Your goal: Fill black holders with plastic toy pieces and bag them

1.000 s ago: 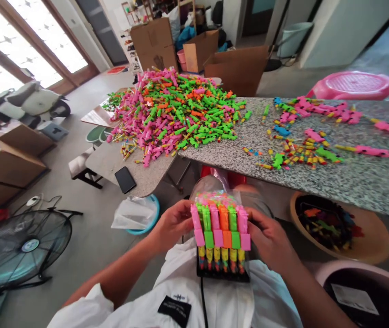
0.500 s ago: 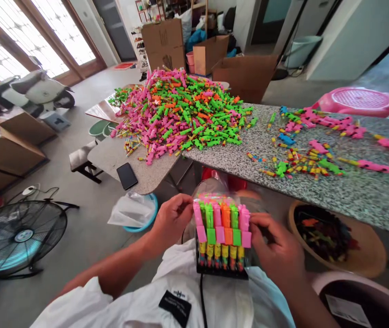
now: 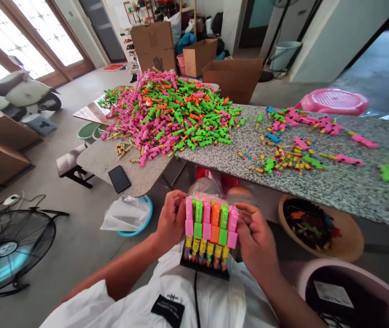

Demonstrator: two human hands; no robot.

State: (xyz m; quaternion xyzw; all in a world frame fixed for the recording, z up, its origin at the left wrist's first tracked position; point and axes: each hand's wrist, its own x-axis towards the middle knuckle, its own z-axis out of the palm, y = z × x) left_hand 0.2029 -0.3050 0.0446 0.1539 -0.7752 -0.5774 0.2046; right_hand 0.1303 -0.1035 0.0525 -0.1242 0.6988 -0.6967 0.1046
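A row of several pink, green and orange plastic toys (image 3: 210,224) stands upright in a black holder (image 3: 204,269) at my chest. My left hand (image 3: 171,220) grips the row's left end with curled fingers. On the other side, my right hand (image 3: 256,237) presses against the row's right end. A clear plastic bag (image 3: 205,186) rises behind the toys. A large heap of the same toys (image 3: 172,111) lies on the speckled stone table (image 3: 334,182), with loose pieces (image 3: 288,155) scattered to the right.
A black phone (image 3: 119,178) lies at the table's near-left corner. A wooden bowl (image 3: 319,228) of dark pieces sits low right, beside a pink bin (image 3: 348,291). A floor fan (image 3: 7,248) stands left. Cardboard boxes (image 3: 197,57) and a pink stool (image 3: 333,101) are behind the table.
The view has shifted slightly left. Both hands keep hold of the toy row, and the left hand has closed in tighter against its left end.
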